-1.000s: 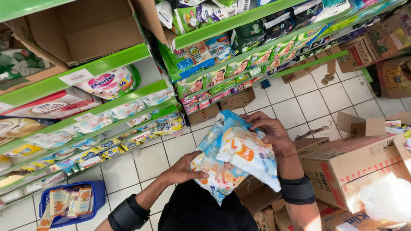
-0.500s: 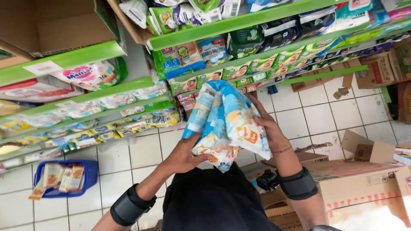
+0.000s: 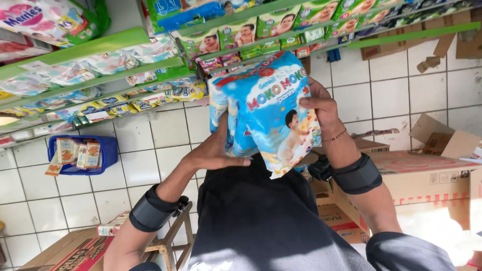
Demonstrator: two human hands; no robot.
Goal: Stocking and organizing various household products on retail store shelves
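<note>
Both hands — left (image 3: 216, 153), right (image 3: 319, 108) — grip blue diaper packs (image 3: 266, 113), near green shelf edge (image 3: 100, 80).

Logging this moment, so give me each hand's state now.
Left hand: closed on the blue diaper packs, gripping their left side.
Right hand: closed on the same packs, gripping their right side.

Green shelves (image 3: 90, 47) run across the top of my view, stocked with rows of soft packets (image 3: 100, 62) and small boxed goods (image 3: 241, 35). Below them lies a white tiled floor (image 3: 401, 95). A blue basket (image 3: 106, 150) stands on the floor to my left, holding several small cartons. Opened cardboard boxes (image 3: 427, 175) lie to my right. A wooden stool (image 3: 173, 241) stands near my left side.
</note>
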